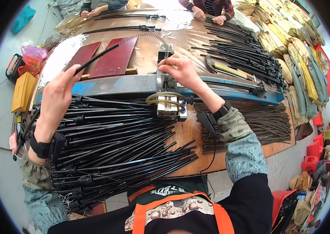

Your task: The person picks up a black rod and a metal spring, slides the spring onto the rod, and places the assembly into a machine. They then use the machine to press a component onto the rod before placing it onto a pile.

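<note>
My left hand [58, 95] is closed round a thin black tube [97, 58], tilted up and to the right above the bench. From the tube's upper end a long, thin coil spring [145, 35] arcs over to the right. My right hand [182, 70] pinches the spring's other end beside a small metal fixture [165, 47]. That fixture is mounted on a blue-grey steel beam [122, 84] crossing the bench. My fingers partly hide where the spring meets the fixture. Nearer me sits a metal block with hoses [169, 106].
Many black rods with fittings [110, 136] lie at front left; many coil springs [254, 124] lie at right. Behind the beam are dark red boards [114, 56], white pieces [61, 54] and a hammer [227, 69]. Two people's hands [210, 17] work across the bench [186, 144].
</note>
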Tool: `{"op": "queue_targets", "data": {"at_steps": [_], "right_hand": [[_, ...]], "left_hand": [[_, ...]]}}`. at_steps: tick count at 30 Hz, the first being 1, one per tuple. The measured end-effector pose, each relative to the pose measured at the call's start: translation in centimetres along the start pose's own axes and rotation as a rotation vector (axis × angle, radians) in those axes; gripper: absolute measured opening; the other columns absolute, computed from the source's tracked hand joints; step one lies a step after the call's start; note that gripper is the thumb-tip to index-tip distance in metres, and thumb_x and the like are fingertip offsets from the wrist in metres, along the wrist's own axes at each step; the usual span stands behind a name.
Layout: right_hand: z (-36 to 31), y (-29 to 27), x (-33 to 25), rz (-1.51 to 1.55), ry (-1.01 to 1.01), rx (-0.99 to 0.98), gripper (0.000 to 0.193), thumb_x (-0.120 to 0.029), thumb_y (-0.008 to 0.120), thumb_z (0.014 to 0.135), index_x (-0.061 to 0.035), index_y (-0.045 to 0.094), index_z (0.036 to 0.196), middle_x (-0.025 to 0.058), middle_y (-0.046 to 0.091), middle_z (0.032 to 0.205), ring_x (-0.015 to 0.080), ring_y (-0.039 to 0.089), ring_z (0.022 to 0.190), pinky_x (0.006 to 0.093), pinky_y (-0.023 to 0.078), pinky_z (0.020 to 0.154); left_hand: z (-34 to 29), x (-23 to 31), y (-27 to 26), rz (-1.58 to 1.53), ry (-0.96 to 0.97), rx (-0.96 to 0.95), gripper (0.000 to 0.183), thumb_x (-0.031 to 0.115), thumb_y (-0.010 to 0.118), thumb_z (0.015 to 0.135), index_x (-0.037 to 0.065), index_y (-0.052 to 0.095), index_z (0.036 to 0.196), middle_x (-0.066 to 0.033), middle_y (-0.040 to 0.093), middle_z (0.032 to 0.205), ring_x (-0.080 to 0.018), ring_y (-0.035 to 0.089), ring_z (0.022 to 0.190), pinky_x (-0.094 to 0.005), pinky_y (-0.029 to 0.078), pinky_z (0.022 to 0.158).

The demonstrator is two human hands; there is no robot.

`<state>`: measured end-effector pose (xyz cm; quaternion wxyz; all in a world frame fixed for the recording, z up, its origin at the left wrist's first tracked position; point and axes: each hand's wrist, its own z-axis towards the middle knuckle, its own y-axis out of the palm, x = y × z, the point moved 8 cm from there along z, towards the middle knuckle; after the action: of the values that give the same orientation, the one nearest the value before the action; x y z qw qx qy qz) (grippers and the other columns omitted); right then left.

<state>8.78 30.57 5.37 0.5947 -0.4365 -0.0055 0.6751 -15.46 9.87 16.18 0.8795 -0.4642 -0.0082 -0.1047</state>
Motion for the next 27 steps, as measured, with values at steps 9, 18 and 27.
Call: {"op": "queue_targets", "data": {"at_steps": [9, 18, 27], "right_hand": [[1.9, 4.0, 0.1, -0.302, -0.101, -0.282, 0.013, -0.022, 0.076, 0.082, -0.0104, 0.075, 0.088, 0.0055, 0.064, 0.073, 0.0228, 0.061, 0.084, 0.0384, 0.046, 0.08], [-6.3, -8.4, 1.7, -0.856, -0.174, -0.043, 0.004, -0.016, 0.071, 0.085, -0.0152, 0.067, 0.083, 0.0008, 0.066, 0.081, 0.0232, 0.06, 0.09, 0.0405, 0.032, 0.097], [-12.2, -15.7, 4.4, -0.877, 0.037, -0.022, 0.01, -0.014, 0.065, 0.091, -0.0071, 0.063, 0.085, 0.0064, 0.065, 0.084, 0.0277, 0.057, 0.087, 0.0409, 0.04, 0.088]], "left_hand": [[-0.2, -2.2, 2.8, -0.044, -0.078, -0.027, 0.029, 0.013, 0.06, 0.097, 0.011, 0.063, 0.126, -0.0163, 0.057, 0.077, -0.0348, 0.059, 0.07, -0.0411, 0.046, 0.065], [-0.2, -2.2, 9.5, 0.07, 0.07, -0.167, 0.028, 0.017, 0.064, 0.091, 0.019, 0.069, 0.118, -0.0103, 0.062, 0.079, -0.0312, 0.064, 0.073, -0.0426, 0.051, 0.063], [4.8, 5.3, 19.5, -0.202, 0.233, -0.197, 0.015, 0.023, 0.064, 0.092, 0.01, 0.06, 0.098, -0.0118, 0.063, 0.078, -0.0357, 0.065, 0.074, -0.0463, 0.051, 0.063]]}}
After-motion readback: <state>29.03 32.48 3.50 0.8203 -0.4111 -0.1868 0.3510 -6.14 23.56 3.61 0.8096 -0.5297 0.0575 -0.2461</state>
